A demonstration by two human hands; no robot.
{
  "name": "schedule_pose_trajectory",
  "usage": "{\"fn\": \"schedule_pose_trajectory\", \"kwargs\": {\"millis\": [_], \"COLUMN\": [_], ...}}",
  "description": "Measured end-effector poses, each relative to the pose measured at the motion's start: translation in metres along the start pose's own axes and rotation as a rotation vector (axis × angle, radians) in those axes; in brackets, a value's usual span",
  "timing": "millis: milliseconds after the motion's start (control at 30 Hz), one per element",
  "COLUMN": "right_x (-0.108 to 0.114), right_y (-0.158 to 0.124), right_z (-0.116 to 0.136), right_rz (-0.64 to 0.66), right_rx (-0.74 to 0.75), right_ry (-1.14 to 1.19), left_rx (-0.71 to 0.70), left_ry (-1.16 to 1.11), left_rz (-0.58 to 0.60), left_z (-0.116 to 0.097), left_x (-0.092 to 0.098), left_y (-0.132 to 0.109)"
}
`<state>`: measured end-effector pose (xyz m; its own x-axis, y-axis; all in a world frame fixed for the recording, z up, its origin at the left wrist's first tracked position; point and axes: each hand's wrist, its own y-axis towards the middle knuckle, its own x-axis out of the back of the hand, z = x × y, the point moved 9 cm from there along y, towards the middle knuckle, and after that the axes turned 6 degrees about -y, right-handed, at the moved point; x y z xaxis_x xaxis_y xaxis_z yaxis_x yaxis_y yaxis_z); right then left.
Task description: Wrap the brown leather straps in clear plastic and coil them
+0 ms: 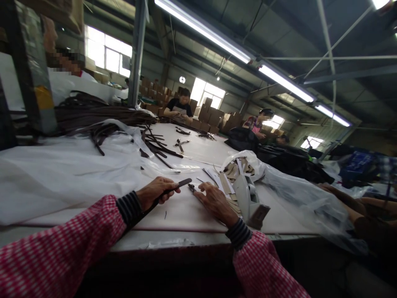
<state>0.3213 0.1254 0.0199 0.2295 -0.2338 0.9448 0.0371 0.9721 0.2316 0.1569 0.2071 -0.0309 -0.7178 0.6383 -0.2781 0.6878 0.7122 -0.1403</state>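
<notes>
My left hand (156, 191) is closed round a narrow dark strap (178, 186) whose rounded tip points right, just above the white table (182, 213). My right hand (215, 200) rests on the table with fingers pinched on a small dark metal piece (191, 187) close to the strap's tip. Both arms wear red-checked sleeves with striped cuffs. Right beside my right hand lie tan card pieces (231, 174) and a grey tool (248, 198).
A large heap of dark straps (93, 116) lies on white plastic sheeting (62, 169) at the left. A clear bag (297, 194) spreads at the right. Other people work at the far side (181, 108) and at the right (356, 207). Cardboard boxes (214, 116) stand behind.
</notes>
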Motion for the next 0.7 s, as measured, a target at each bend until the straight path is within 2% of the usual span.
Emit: {"fn": "schedule_pose_trajectory", "kwargs": {"millis": [133, 267, 400, 467, 600, 700], "right_x": [-0.034, -0.041, -0.027, -0.023, -0.018, -0.014], "right_y": [0.046, 0.061, 0.044, 0.029, 0.007, 0.003], "right_z": [0.002, -0.006, -0.015, -0.015, -0.007, -0.004], "right_rz": [0.008, 0.026, 0.046, 0.062, 0.050, 0.002], "right_rx": [-0.046, -0.092, -0.131, -0.145, -0.195, -0.268], "right_ry": [0.014, 0.111, 0.288, 0.512, 1.128, 1.263], "left_rx": [-0.053, -0.070, -0.039, -0.012, 0.035, 0.037], "left_ry": [-0.028, -0.094, -0.147, -0.173, -0.215, -0.229], "left_rz": [0.035, 0.071, 0.107, 0.133, 0.212, 0.252], "left_z": [0.012, 0.013, 0.015, 0.016, 0.019, 0.021], "left_x": [0.004, 0.010, 0.009, 0.006, -0.003, -0.007], "left_y": [0.005, 0.006, 0.006, 0.005, 0.004, 0.003]}}
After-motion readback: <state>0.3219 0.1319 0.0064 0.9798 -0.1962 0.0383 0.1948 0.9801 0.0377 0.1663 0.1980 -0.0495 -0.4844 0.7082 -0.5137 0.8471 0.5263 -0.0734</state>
